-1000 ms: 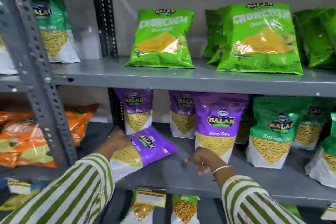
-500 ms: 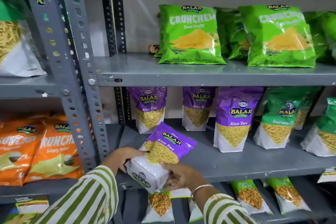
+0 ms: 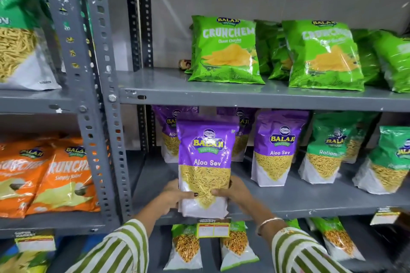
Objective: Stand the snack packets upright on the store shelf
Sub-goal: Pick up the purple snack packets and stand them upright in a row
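A purple Aloo Sev packet (image 3: pixel 206 162) is held upright at the front edge of the grey middle shelf (image 3: pixel 310 204). My left hand (image 3: pixel 175 195) grips its lower left side and my right hand (image 3: pixel 235 193) grips its lower right side, thumbs on the front. Its bottom sits at the shelf's front lip. Behind it two more purple Aloo Sev packets (image 3: pixel 170 133) stand at the back, partly hidden. Another upright Aloo Sev packet (image 3: pixel 277 148) stands to its right.
Green Ratlami Sev packets (image 3: pixel 328 150) stand further right. Green Crunchem bags (image 3: pixel 226 51) lean on the upper shelf (image 3: pixel 244 95). Orange Crunchem bags (image 3: pixel 64 175) fill the left bay behind a grey perforated upright (image 3: pixel 97 117). Price tags and more packets (image 3: pixel 184 248) sit below.
The purple packet lay flat on the shelf, was picked up tilted with both hands, and now is held upright. The view has shifted left and closer.
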### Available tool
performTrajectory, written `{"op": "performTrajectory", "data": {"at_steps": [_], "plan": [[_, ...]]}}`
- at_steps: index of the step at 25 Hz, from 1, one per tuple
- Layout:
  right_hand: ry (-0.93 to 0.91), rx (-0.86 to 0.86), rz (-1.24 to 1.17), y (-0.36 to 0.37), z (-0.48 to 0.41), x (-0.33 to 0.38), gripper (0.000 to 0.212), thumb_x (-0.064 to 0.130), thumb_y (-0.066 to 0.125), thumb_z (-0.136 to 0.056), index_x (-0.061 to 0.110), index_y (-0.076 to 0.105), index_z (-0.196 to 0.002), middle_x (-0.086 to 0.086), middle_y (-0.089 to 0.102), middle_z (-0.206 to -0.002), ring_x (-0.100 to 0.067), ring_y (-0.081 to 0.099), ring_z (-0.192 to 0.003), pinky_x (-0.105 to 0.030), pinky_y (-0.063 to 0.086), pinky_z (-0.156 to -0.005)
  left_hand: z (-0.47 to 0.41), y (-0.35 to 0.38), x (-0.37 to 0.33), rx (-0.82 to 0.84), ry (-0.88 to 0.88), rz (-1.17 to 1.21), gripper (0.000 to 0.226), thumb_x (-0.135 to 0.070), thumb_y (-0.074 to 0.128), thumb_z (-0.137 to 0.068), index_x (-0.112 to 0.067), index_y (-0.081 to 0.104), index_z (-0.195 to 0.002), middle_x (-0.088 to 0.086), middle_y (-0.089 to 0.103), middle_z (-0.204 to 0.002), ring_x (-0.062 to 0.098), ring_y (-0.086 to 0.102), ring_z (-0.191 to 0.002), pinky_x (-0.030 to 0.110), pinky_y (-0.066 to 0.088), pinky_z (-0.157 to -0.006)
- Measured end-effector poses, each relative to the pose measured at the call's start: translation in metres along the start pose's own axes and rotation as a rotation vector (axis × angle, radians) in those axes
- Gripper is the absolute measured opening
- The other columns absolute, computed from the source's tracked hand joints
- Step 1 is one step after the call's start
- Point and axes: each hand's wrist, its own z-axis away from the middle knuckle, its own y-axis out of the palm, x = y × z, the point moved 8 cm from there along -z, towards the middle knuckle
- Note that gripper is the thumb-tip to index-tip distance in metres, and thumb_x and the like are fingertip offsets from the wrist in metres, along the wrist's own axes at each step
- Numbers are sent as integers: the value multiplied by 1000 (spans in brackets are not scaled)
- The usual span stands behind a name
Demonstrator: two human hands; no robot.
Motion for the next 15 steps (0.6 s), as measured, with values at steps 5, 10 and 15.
{"op": "performTrajectory", "data": {"at_steps": [5,10,15], "plan": [[-135,-36,69,-17,-5,16,47,2,83,-53,26,57,-83,4,67,-90,-10,62,-83,-10,51,-68,3,7,-16,-139,87,-38,37,3,74,-68,-14,57,-96,9,66,-96,12,62,-74,16,50,-48],[-183,-57,91,-24,-23,23,57,2,84,-50,21,57,-97,-8,66,-103,-21,61,-97,-28,50,-82,-4,6,-33,-242,150,-107,34,2,75,-68,-19,53,-83,4,61,-93,11,59,-74,15,46,-50],[-172,-186,126,-30,-60,18,69,0,85,-47,14,57,-109,-11,67,-106,-25,62,-100,-33,51,-84,-39,-5,-48,-326,219,-188,66,-30,79,-35,-18,55,-96,14,68,-109,27,63,-103,43,53,-88]]}}
